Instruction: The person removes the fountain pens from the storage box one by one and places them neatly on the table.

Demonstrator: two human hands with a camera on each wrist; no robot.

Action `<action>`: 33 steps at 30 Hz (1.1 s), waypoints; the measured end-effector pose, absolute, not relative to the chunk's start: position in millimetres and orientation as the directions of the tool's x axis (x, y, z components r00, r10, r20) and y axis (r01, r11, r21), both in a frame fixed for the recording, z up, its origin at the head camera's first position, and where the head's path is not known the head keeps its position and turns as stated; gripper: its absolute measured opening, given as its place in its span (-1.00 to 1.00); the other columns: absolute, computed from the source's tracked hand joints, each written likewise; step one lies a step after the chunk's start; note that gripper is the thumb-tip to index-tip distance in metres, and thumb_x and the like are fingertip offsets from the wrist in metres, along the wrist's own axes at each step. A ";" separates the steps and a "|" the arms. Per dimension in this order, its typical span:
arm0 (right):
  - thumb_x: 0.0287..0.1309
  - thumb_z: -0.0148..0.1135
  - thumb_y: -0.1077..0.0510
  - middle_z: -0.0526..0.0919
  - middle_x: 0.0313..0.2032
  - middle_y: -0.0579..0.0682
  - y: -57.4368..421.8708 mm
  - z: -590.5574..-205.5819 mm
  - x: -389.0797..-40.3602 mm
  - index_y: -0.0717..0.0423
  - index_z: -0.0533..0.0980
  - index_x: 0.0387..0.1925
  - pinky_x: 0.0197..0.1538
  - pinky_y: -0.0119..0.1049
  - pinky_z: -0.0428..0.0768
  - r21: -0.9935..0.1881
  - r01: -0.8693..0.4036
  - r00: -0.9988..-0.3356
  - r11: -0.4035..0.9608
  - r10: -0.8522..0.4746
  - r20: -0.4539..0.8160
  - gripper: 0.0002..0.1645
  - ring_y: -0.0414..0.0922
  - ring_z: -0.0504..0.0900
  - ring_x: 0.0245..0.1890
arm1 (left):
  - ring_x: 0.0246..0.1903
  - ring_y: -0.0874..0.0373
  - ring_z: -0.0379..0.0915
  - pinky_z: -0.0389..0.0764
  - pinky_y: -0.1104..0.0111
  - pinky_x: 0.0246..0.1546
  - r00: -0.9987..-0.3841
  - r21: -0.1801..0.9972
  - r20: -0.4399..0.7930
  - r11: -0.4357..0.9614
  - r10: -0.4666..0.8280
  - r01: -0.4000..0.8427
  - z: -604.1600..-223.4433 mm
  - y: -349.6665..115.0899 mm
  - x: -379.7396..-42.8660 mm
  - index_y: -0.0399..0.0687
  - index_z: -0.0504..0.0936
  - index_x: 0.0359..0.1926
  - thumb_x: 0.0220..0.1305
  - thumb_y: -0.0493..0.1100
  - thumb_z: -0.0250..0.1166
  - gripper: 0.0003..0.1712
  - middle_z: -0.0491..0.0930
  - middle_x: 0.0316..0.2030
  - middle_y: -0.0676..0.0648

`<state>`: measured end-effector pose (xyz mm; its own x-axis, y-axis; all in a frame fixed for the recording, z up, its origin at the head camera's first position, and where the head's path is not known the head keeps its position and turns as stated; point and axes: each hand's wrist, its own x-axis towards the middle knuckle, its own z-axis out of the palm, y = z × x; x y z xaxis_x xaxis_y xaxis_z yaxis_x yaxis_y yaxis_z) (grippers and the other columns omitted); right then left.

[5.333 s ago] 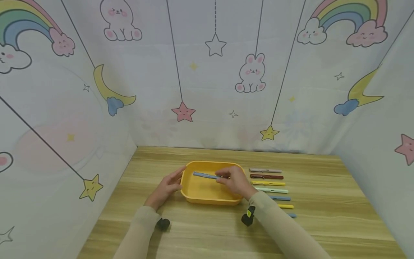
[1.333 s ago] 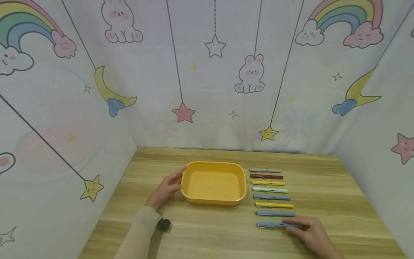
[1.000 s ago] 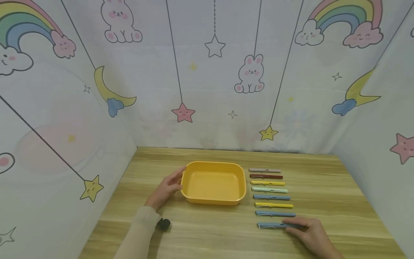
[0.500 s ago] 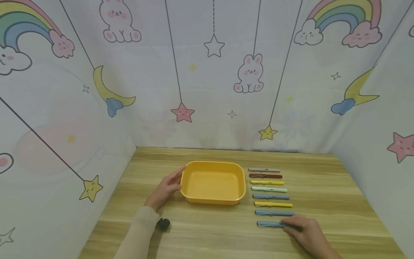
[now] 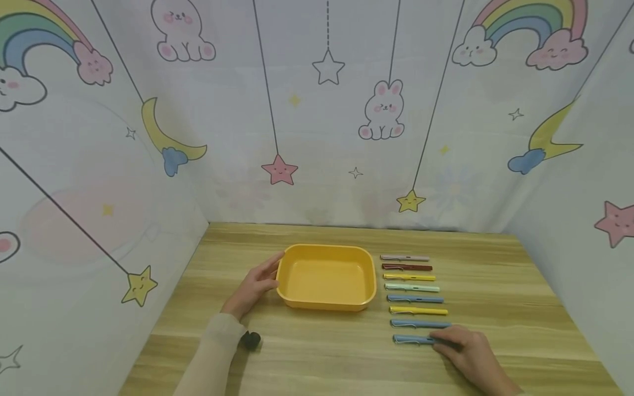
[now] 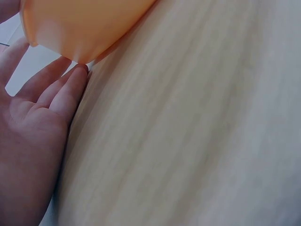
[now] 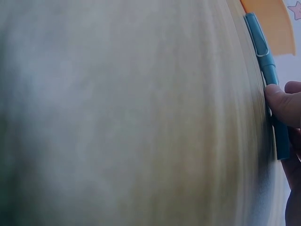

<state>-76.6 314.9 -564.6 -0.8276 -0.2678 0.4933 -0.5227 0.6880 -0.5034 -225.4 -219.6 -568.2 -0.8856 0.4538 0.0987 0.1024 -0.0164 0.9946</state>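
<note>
My right hand (image 5: 470, 352) pinches a blue fountain pen (image 5: 412, 339), the nearest in a column of pens on the table. In the right wrist view, thumb and fingers hold the barrel of this blue fountain pen (image 7: 267, 66), close to the tabletop; its clipped cap points towards the tray. My left hand (image 5: 251, 289) rests at the left end of a yellow plastic tray (image 5: 327, 303). The left wrist view shows the fingers (image 6: 70, 92) extended, fingertips against the tray wall (image 6: 80, 33). No pen shows inside the tray.
Beyond the held pen lie a blue pen (image 5: 421, 324), a yellow pen (image 5: 418, 311), a blue pen (image 5: 415, 299), a mint pen (image 5: 411, 287), a yellow pen (image 5: 409, 277), a dark red pen (image 5: 406, 267) and a pale pink pen (image 5: 404, 258). A printed curtain (image 5: 317, 203) surrounds the wooden table (image 5: 307, 363).
My right hand has gone from above the tray, blue fountain pen in its fingers, to the column's near end, where that pen now lies. Lately its fingers shifted slightly. The left hand stayed.
</note>
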 end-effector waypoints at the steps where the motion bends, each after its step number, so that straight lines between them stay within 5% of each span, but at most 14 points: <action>1: -0.29 0.68 0.44 0.81 -0.29 -0.23 314.5 -564.5 -76.7 -0.03 0.81 -0.22 -0.13 -0.72 0.56 -0.505 -0.525 -0.826 0.685 -0.266 0.497 -0.49 -0.35 0.76 -0.27 | 0.57 -0.25 0.06 0.44 0.44 0.33 -0.885 0.995 0.099 -0.017 0.455 0.103 -568.1 -219.7 -225.6 0.05 0.19 0.65 0.44 -0.29 0.29 -0.15 0.14 0.61 -0.18; 23: -0.25 0.67 0.42 0.80 -0.28 -0.27 313.4 -563.5 -77.8 -0.03 0.81 -0.21 -0.13 -0.71 0.56 -0.503 -0.484 -0.851 0.716 -0.252 0.461 -0.52 -0.37 0.75 -0.25 | 0.56 -0.26 0.09 0.45 0.42 0.33 -0.888 0.996 0.088 -0.011 0.451 0.093 -568.9 -219.8 -225.9 0.07 0.21 0.65 0.44 -0.28 0.29 -0.16 0.17 0.61 -0.18; 33: -0.25 0.67 0.44 0.83 -0.23 -0.15 316.4 -563.2 -80.4 0.04 0.79 -0.14 -0.04 -0.70 0.57 -0.486 -0.573 -0.781 0.660 -0.259 0.569 -0.48 -0.32 0.78 -0.20 | 0.57 -0.27 0.07 0.44 0.43 0.33 -0.884 0.995 0.101 -0.021 0.456 0.102 -569.6 -219.8 -226.7 0.04 0.19 0.65 0.44 -0.29 0.29 -0.16 0.16 0.61 -0.19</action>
<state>-80.4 316.4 -563.2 -0.7807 -0.2592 0.5686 -0.5732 0.6597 -0.4861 -226.7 -219.8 -569.6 -0.8841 0.4564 0.1008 0.1025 -0.0211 0.9945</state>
